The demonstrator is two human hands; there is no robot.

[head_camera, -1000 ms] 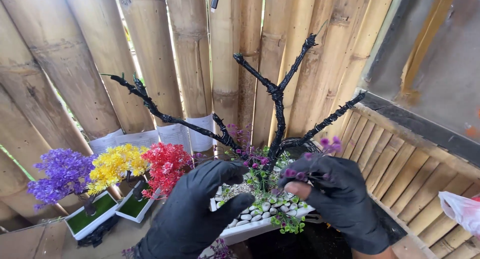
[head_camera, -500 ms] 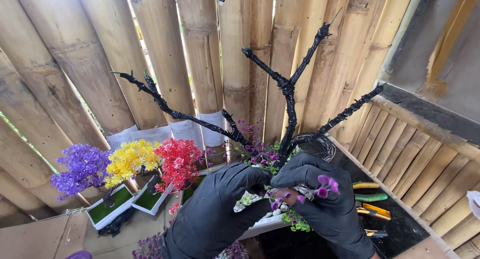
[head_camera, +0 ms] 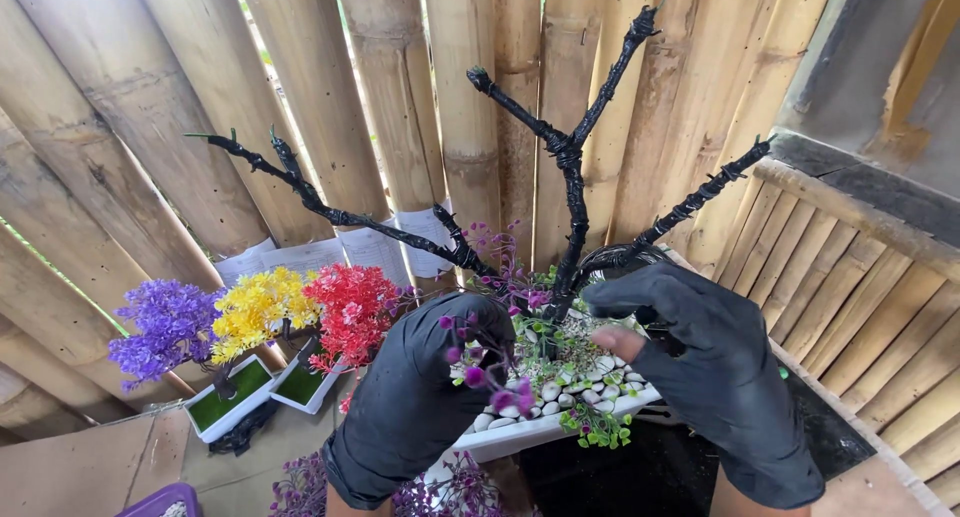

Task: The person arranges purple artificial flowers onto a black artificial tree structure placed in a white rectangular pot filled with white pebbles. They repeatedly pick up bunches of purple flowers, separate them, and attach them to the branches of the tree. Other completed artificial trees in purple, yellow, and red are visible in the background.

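Both black-gloved hands closed around a white planter (head_camera: pixel 520 435): the left hand (head_camera: pixel 425 397) gripped its near edge, the right hand (head_camera: pixel 705 362) pinched at the pebbles beside the bare black-wrapped tree (head_camera: pixel 570 167). Three small flowering trees (head_camera: pixel 255 312) stood well left against the bamboo wall (head_camera: pixel 300 87).

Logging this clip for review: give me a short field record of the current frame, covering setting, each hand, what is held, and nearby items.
setting: bamboo wall behind a work surface
left hand: black glove, holding small purple flower sprigs
right hand: black glove, torn at one fingertip, at the trunk base
worked piece: bare black artificial tree in white rectangular pot with white pebbles
nearby: finished purple tree, yellow tree, red tree
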